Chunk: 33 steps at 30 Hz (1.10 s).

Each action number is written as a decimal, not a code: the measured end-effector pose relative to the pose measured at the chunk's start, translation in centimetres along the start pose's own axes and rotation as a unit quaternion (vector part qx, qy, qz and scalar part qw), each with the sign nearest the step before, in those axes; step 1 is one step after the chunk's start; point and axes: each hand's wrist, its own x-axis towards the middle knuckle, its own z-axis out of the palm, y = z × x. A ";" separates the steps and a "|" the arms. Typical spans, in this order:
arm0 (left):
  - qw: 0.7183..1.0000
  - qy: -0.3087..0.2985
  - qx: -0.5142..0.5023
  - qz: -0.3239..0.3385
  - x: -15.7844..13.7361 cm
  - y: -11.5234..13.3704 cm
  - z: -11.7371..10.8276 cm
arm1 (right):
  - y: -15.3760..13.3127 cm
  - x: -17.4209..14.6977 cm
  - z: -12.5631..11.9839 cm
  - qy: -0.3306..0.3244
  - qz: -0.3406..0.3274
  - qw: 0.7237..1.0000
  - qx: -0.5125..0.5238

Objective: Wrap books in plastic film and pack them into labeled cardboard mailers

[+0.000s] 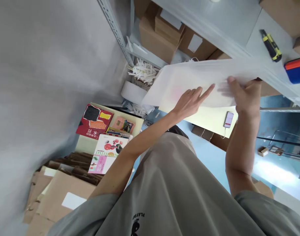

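A translucent white plastic sheet (pixel 201 72) stretches across in front of me; whether it is a single layer or a flat bag I cannot tell. My right hand (pixel 247 93) grips its right end, thumb on the near face and fingers showing faintly through from behind. Against the near face lies my left hand (pixel 189 102), one digit stretched toward the right hand and the others partly bent. A faint pink patch shows through the sheet to the left of that hand. Below the sheet is a pale yellow tabletop (pixel 202 114) carrying a phone (pixel 229 119) with a cable.
A grey shelf (pixel 228 36) above holds a yellow-black box cutter (pixel 271 45) and a blue-orange object (pixel 296 69). Cardboard boxes (pixel 159 36) fill a lower level. Shredded paper (pixel 143 72) stands by the wall. Books (pixel 110 147) and flattened cardboard (pixel 63 186) lie at left.
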 end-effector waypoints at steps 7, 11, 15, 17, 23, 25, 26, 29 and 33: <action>0.996 -0.035 0.033 -0.079 -0.5 -1.4 5.3 | 14.2 1.2 -3.3 -0.002 0.144 0.985 0.093; 0.990 -0.126 0.022 -0.055 1.2 1.0 10.7 | 24.2 2.6 -3.5 -0.058 0.167 0.979 0.098; 0.974 -0.226 0.010 -0.015 3.3 5.2 17.7 | 34.0 3.4 -2.4 -0.117 0.216 0.969 -0.032; 0.961 -0.275 -0.018 -0.006 3.7 6.0 20.1 | 38.4 2.8 -2.2 -0.158 0.238 0.953 -0.098; 0.944 -0.142 -0.004 -0.297 2.0 -2.4 19.1 | 47.6 -2.0 -2.0 -0.200 0.287 0.922 -0.162; 0.909 -0.141 0.022 -0.392 1.2 -6.2 17.8 | 49.0 -3.3 -1.4 -0.205 0.304 0.912 -0.184; 0.895 -0.159 0.023 -0.416 1.0 -7.7 17.3 | 49.4 -3.8 -0.9 -0.207 0.311 0.907 -0.195; 0.875 -0.207 0.013 -0.438 0.6 -10.1 16.9 | 50.0 -4.2 0.5 -0.202 0.328 0.892 -0.236; 0.877 -0.209 0.007 -0.433 1.1 -10.9 17.3 | 50.2 -4.1 1.6 -0.180 0.348 0.879 -0.270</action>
